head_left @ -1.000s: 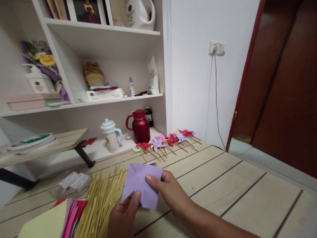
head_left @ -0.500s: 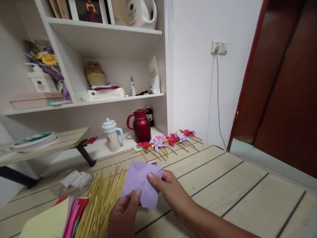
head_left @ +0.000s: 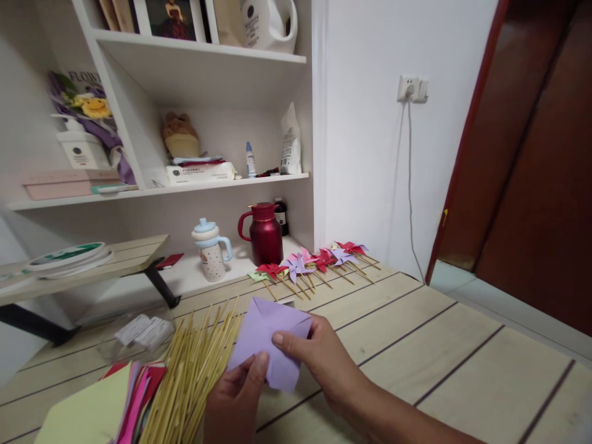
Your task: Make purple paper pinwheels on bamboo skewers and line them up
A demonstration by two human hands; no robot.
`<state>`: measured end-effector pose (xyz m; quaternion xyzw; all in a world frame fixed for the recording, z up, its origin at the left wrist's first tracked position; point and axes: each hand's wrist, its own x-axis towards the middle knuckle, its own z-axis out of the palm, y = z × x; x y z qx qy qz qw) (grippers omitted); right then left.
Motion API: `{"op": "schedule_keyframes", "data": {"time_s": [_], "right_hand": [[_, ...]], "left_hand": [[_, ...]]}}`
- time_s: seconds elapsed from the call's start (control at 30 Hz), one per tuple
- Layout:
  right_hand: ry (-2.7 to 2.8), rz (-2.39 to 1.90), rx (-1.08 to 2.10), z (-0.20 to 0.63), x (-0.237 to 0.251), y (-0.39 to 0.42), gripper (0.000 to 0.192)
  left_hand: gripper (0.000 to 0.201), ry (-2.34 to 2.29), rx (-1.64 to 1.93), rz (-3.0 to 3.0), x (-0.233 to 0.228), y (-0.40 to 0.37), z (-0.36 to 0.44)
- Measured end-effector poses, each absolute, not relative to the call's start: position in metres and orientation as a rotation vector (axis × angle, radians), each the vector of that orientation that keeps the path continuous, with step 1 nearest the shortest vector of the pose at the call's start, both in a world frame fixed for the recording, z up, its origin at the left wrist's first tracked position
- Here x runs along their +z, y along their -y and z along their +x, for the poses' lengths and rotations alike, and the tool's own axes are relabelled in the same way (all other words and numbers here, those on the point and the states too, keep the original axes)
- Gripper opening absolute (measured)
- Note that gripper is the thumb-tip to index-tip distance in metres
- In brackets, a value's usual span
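— Where's the purple paper square point(head_left: 268, 341)?

— Above the table point(head_left: 416, 345), beside the bamboo skewers point(head_left: 194, 370). My left hand point(head_left: 235, 398) pinches its lower edge; my right hand point(head_left: 324, 361) grips its right side.

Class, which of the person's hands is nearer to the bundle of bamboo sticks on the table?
Left. The left hand sits right beside the bamboo sticks, pinching the purple paper; the right hand grips the paper's far side, away from the sticks.

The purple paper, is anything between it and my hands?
Nothing visible. Both the left hand and the right hand already pinch the purple paper directly. The skewers lie beside it on the left, not between.
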<state>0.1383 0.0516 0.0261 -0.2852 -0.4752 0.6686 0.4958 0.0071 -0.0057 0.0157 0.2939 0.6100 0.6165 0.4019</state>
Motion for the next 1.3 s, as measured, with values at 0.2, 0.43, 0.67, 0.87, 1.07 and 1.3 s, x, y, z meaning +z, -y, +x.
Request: {"op": "schedule_keyframes", "data": {"time_s": [0.2, 0.43, 0.67, 0.87, 1.07, 1.3], "right_hand": [[1.087, -0.745, 1.584, 0.136, 0.026, -0.048, 0.036], [1.094, -0.784, 1.541, 0.136, 0.025, -0.051, 0.040], [1.118, -0.771, 1.551, 0.134, 0.022, -0.049, 0.034], [1.113, -0.766, 1.571, 0.134, 0.018, -0.048, 0.036], [1.096, -0.789, 1.561, 0.133, 0.015, -0.049, 0.039], [1.100, -0.705, 1.606, 0.132, 0.016, -0.046, 0.035]], "left_hand": [[0.031, -1.379, 1.580, 0.836, 0.013, 0.002, 0.008], [0.050, -1.287, 1.591, 0.869, -0.007, -0.007, 0.005], [0.046, -1.269, 1.563, 0.838, 0.002, 0.002, 0.007], [0.026, -1.325, 1.568, 0.843, 0.011, 0.004, 0.004], [0.029, -1.470, 1.573, 0.891, 0.018, 0.005, 0.007], [0.030, -1.492, 1.610, 0.787, 0.015, 0.003, 0.007]]}}
